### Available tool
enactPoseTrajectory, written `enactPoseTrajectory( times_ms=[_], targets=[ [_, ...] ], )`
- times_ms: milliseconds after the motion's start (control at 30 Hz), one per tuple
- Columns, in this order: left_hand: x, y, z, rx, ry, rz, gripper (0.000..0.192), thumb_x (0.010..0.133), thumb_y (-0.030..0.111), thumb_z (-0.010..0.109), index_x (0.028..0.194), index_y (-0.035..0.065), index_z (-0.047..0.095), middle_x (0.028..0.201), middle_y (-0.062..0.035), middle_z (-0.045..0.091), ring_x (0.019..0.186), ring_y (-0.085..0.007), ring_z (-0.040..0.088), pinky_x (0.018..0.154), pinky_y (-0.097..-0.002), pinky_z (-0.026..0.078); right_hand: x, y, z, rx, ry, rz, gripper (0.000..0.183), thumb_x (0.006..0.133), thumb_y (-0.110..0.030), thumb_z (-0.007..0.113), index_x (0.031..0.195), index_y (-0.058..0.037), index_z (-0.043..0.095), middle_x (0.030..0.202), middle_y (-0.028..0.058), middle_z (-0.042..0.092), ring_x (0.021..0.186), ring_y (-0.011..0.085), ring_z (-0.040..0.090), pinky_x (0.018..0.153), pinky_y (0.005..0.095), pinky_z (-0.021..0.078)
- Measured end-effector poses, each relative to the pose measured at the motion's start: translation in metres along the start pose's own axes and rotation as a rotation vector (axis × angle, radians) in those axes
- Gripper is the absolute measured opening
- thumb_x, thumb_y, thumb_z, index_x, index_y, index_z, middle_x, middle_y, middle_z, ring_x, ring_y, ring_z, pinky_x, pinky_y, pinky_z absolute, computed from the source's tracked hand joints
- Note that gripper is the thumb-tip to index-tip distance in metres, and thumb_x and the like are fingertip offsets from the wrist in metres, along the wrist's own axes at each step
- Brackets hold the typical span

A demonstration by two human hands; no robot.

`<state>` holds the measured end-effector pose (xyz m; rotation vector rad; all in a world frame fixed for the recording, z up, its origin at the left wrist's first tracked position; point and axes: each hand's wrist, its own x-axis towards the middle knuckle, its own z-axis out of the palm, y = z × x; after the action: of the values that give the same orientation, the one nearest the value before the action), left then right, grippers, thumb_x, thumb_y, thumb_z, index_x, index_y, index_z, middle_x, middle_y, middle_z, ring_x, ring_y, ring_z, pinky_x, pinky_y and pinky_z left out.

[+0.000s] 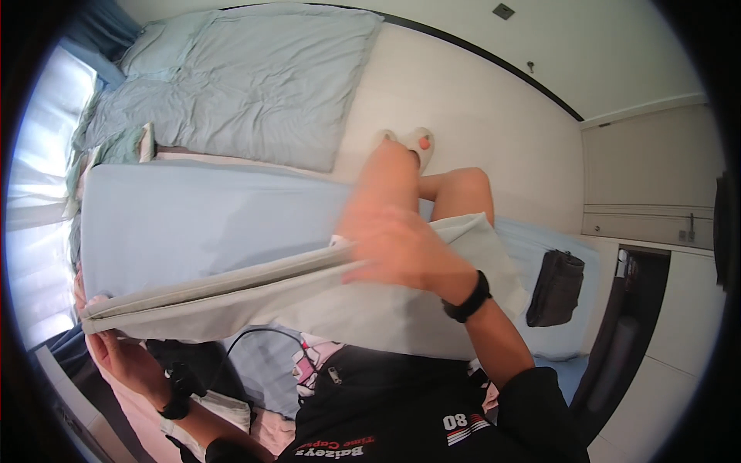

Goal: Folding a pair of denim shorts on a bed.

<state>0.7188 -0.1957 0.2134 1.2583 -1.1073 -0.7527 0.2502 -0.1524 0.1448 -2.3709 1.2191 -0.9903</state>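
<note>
A pair of pale grey-beige trousers lies across my lap, with its legs stretched out to the left. At the far left my left hand grips the leg ends, thumb and fingers on either side of the cloth. Blurred by motion, my right hand is over the upper part of the trousers near my knees; whether it holds the cloth or only touches it does not show. Black bands circle both wrists. A folded dark garment rests to the right on the light blue sheet.
I sit on a bed with a light blue sheet. Another bed with a rumpled grey-green cover stands beyond a strip of pale floor. A black cable loops beside me. Right is a partly open wardrobe; curtains hang left.
</note>
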Motion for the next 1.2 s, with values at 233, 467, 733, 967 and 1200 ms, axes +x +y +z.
enactPoseTrajectory(
  times_ms=[233,467,733,967,1200],
  targets=[
    [0.036,-0.041,-0.024,0.488,-0.097,0.013,0.045,0.113,0.033,0.049,0.141,-0.0013,0.057,0.136,-0.0129,0.060,0.125,-0.0178,0.052,0.110,-0.0323,0.037,-0.081,-0.006,-0.098,-0.283,-0.398,0.429,0.029,0.075,-0.035,0.086,0.070,-0.0129,0.067,0.070,0.0009,0.057,0.076,0.0232,0.059,0.081,0.0369,0.0460],
    [0.074,-0.104,-0.001,0.088,-0.228,-0.373,0.043,0.110,0.034,0.055,0.136,0.0001,0.062,0.129,-0.0052,0.064,0.120,-0.0153,0.056,0.107,-0.0289,0.040,-0.158,0.013,-0.130,-0.218,-0.160,0.550,0.037,0.074,-0.044,0.088,0.074,-0.0110,0.070,0.072,0.0064,0.060,0.073,0.0299,0.060,0.069,0.0437,0.0476],
    [0.118,-0.190,0.019,0.146,-0.366,-0.519,0.036,0.106,0.030,0.063,0.125,0.0010,0.070,0.113,-0.0003,0.070,0.105,-0.0115,0.059,0.097,-0.0269,0.044,-0.144,0.016,-0.118,0.214,0.134,1.053,0.038,0.085,-0.031,0.084,0.106,-0.0042,0.067,0.097,0.0116,0.072,0.086,0.0279,0.065,0.080,0.0360,0.0516],
    [0.140,-0.243,0.043,0.363,-0.365,-0.547,0.028,0.101,0.027,0.067,0.113,0.0026,0.074,0.104,0.0014,0.070,0.097,-0.0108,0.060,0.091,-0.0251,0.044,-0.143,0.048,-0.098,0.399,0.302,1.227,0.038,0.089,-0.023,0.079,0.118,-0.0006,0.070,0.105,0.0124,0.074,0.096,0.0202,0.068,0.090,0.0321,0.0525],
    [0.139,-0.257,0.059,0.506,-0.560,-0.603,0.022,0.101,0.025,0.066,0.105,0.0051,0.073,0.093,0.0041,0.066,0.088,-0.0091,0.055,0.084,-0.0251,0.044,-0.141,0.058,-0.092,0.522,0.328,1.368,0.033,0.090,-0.021,0.078,0.114,0.0008,0.073,0.100,0.0104,0.076,0.092,0.0178,0.069,0.086,0.0315,0.0540]
  ],
)
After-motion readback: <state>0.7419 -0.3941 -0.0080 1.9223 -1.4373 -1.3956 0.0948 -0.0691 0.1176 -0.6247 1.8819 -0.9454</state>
